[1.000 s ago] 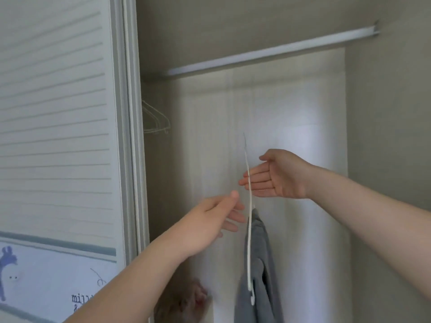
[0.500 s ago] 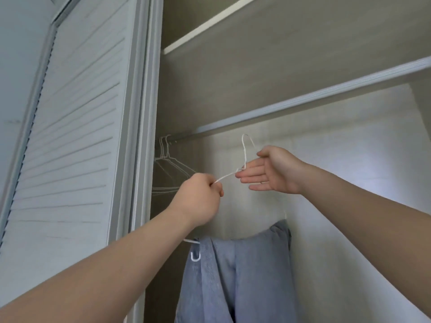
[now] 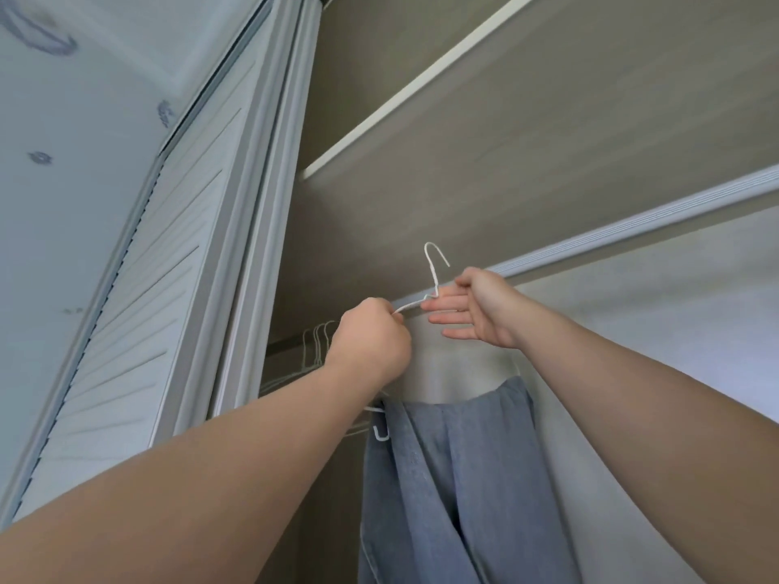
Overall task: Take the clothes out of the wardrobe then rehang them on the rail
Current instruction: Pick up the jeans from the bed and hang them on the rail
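— Which step are you on?

— The rehanging. I have the white hanger (image 3: 434,267) lifted up close to the rail (image 3: 632,229), but its hook is free in the air and not over the rail yet.

— And the garment?

— The blue-grey garment (image 3: 455,478) is draped on that hanger and hangs below the rail, between my forearms.

— How are your hands placed?

— They are apart, one on each side of the hanger's neck. My left hand (image 3: 371,343) is curled into a fist around the wire shoulder. My right hand (image 3: 480,307) has its fingers stretched straight, touching the neck just under the hook to steady it.

— What does the next move call for?

— I think I need to turn the hook's open side toward the rail, raise it over, and lower it until it catches. There are bare hangers (image 3: 318,343) bunched at the rail's door end, so I should land the hook clear of them. Only then should I let go.
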Demonstrator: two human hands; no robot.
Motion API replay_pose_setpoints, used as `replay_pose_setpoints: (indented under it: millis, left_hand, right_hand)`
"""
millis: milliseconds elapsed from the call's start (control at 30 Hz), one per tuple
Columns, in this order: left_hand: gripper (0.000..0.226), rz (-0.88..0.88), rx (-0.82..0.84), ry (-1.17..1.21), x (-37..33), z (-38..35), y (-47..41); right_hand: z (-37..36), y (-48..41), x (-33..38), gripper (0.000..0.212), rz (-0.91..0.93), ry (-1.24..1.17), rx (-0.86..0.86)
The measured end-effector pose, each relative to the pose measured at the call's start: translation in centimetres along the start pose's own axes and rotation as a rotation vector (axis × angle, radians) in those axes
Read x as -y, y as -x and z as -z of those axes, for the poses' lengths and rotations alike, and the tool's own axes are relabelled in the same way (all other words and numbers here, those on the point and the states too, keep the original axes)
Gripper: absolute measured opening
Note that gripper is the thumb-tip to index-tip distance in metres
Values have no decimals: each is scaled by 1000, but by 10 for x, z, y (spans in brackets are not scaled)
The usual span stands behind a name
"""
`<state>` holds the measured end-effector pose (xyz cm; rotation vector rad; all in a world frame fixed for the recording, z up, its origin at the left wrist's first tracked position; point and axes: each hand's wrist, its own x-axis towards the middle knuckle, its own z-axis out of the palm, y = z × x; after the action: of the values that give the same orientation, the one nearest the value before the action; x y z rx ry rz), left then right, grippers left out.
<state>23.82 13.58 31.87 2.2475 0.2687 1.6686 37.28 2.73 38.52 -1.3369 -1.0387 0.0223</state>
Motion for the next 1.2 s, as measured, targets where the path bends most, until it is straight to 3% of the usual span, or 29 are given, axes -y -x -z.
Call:
replay_pose_setpoints:
  millis: [333, 600, 667, 767, 800, 867, 1000, 1200]
  left_hand:
    - [18, 81, 92, -140, 21, -48, -17]
    - [22, 62, 132, -162, 30, -50, -6]
    - [21, 53, 142, -173, 27, -52, -5]
    - [20, 38, 162, -216, 27, -52, -6]
    - [20, 28, 172, -234, 29, -51, -7]
    - [22, 7, 190, -276, 32, -48, -6]
    - [25, -47, 187, -460, 36, -39, -5]
    - [15, -45, 203, -738, 34, -30, -5]
  right_hand:
    - [9, -37, -54, 50, -88, 33, -20]
    - [13, -22, -82, 38, -98, -263, 150]
    - [4, -19, -86, 31, -28, -156, 9]
    - [-5, -15, -90, 31, 335, 437, -444]
    - [-6, -13, -91, 31, 470, 605, -513]
    - [-9, -13, -90, 39, 538, 738, -397]
    - [-16, -24, -97, 52, 341, 623, -30]
    - [-30, -48, -108, 58, 237, 556, 32]
